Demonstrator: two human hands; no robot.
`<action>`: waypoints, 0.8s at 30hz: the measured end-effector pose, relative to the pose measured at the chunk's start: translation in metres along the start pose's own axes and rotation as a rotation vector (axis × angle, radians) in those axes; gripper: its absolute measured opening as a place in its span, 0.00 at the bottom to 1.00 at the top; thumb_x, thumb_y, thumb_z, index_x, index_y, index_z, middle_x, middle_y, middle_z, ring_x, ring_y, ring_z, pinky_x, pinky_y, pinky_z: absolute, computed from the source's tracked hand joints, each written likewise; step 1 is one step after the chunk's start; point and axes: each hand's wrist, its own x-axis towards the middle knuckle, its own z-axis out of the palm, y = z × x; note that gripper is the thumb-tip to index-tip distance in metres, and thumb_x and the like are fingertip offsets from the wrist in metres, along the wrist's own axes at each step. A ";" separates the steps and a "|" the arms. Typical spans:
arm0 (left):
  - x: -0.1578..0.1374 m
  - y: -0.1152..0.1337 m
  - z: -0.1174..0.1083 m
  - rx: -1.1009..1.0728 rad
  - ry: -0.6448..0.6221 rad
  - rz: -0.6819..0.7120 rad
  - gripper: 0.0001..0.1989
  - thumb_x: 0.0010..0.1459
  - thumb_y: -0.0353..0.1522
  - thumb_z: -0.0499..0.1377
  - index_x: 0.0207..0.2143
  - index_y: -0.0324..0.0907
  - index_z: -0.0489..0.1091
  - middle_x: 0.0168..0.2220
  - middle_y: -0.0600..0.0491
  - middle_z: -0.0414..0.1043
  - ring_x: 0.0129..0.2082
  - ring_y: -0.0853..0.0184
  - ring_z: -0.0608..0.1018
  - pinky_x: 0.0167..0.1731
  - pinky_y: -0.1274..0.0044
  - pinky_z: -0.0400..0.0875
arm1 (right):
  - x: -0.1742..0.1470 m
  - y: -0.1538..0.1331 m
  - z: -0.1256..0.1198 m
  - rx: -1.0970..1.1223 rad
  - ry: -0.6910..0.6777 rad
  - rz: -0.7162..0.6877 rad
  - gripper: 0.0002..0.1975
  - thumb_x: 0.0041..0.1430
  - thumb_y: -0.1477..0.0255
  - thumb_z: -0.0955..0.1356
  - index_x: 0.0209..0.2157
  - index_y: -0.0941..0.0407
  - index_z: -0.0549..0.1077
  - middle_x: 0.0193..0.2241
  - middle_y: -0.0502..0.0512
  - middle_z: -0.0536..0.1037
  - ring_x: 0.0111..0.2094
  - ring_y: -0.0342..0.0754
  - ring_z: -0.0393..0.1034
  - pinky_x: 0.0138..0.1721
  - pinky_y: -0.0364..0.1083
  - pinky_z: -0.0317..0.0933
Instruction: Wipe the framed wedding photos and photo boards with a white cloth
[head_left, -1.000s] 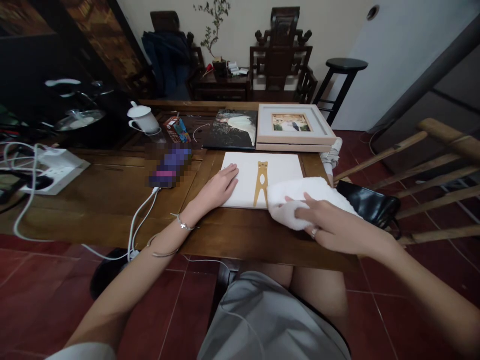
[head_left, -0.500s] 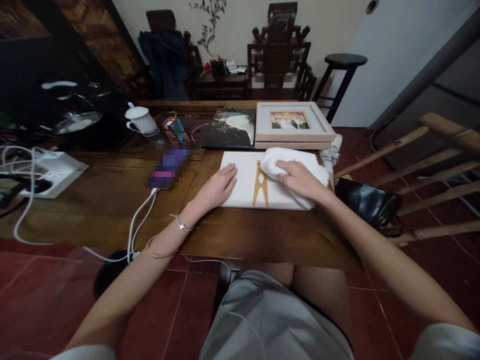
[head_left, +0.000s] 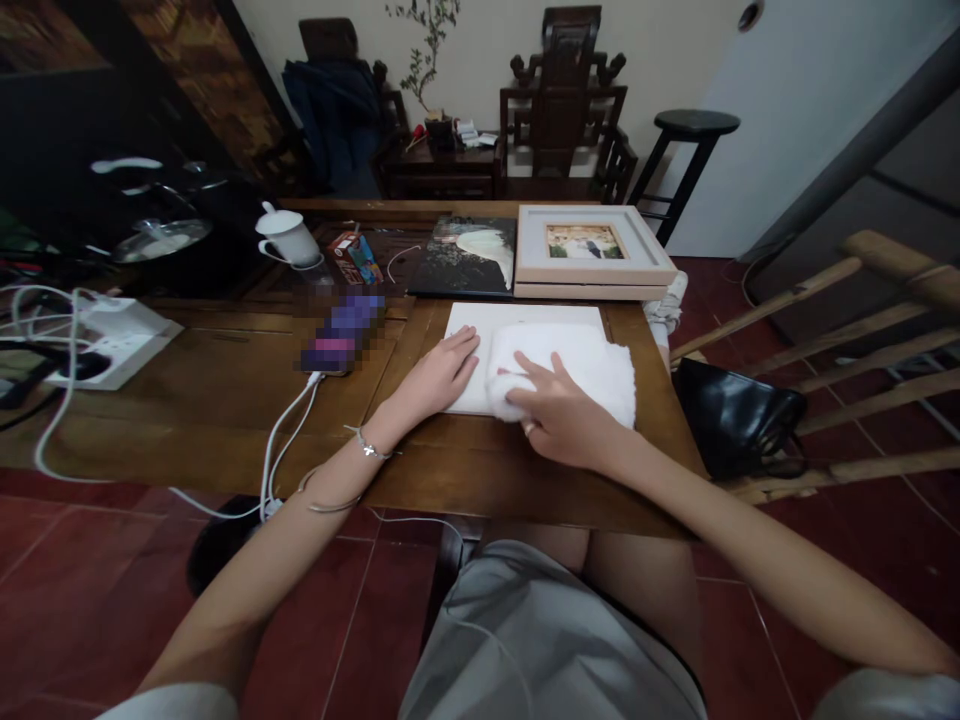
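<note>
A white rectangular board (head_left: 469, 317) lies flat on the wooden table. My left hand (head_left: 445, 370) rests on its left edge, fingers stretched out. My right hand (head_left: 559, 412) presses a white towel (head_left: 589, 350) down onto the board, some fingers spread over the cloth and the others bent into it. The towel covers much of the board's right and front part, including where a yellow A-shaped stand showed earlier; that stand is hidden now.
Behind the board lie a dark picture panel (head_left: 472, 255) and stacked frames (head_left: 596, 277). Leftward are a phone (head_left: 341, 335) with a cable, a small box (head_left: 355, 258), a lidded white cup (head_left: 289, 238) and a power strip (head_left: 124, 345). A black bag (head_left: 739, 415) sits at right.
My right hand has moved the towel toward me and to the left, from the board's back right to its front. The yellow stand is now covered. My left hand has stayed in place.
</note>
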 end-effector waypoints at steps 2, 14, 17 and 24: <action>0.000 0.000 0.000 0.002 0.002 -0.002 0.23 0.69 0.33 0.47 0.61 0.31 0.66 0.66 0.37 0.62 0.68 0.55 0.63 0.68 0.61 0.56 | -0.016 -0.014 -0.005 0.026 -0.047 -0.069 0.16 0.53 0.82 0.63 0.42 0.58 0.74 0.62 0.69 0.68 0.70 0.66 0.46 0.64 0.75 0.42; 0.001 -0.001 0.000 0.015 -0.004 0.003 0.24 0.69 0.33 0.46 0.61 0.30 0.66 0.66 0.37 0.62 0.68 0.56 0.63 0.68 0.62 0.55 | 0.008 0.011 -0.023 0.063 -0.125 -0.041 0.10 0.57 0.81 0.61 0.36 0.55 0.71 0.51 0.66 0.76 0.66 0.61 0.58 0.65 0.65 0.48; 0.000 -0.003 0.001 -0.002 0.010 0.026 0.24 0.69 0.34 0.46 0.60 0.29 0.66 0.66 0.36 0.62 0.68 0.56 0.63 0.68 0.62 0.56 | 0.032 0.027 -0.027 0.041 -0.061 -0.018 0.10 0.58 0.79 0.60 0.36 0.55 0.70 0.47 0.65 0.77 0.57 0.61 0.67 0.61 0.63 0.52; 0.000 -0.005 0.000 -0.033 0.011 0.022 0.24 0.69 0.35 0.47 0.60 0.30 0.66 0.66 0.36 0.62 0.68 0.55 0.63 0.67 0.60 0.57 | 0.060 0.039 -0.023 0.017 0.030 0.061 0.14 0.59 0.79 0.58 0.43 0.59 0.71 0.50 0.71 0.76 0.62 0.63 0.60 0.59 0.66 0.53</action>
